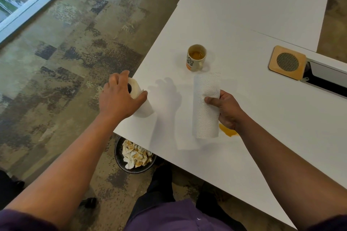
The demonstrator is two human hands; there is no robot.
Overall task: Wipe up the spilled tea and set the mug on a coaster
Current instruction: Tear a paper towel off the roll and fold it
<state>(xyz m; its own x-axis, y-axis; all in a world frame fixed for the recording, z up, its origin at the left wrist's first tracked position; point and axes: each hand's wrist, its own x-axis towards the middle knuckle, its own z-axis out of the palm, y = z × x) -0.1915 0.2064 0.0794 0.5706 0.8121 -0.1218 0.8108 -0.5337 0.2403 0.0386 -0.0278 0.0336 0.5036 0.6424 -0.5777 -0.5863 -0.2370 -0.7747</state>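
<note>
A cream mug [196, 58] with orange and black print holds tea and stands upright on the white table [244, 15]. A wooden coaster [287, 62] with a round mesh centre lies to its right. An amber tea puddle [228, 132] shows on the table, partly hidden under my right wrist. My right hand [226, 109] grips a torn sheet of paper towel [206, 105] that hangs above the table just left of the puddle. My left hand [120, 96] rests on top of the paper towel roll [139, 99] near the table's left edge.
A black waste bin [135, 154] with several tea-stained crumpled towels stands on the floor under the table's near edge. A cable slot with a grey flap [326, 78] lies right of the coaster. A window runs along the far left.
</note>
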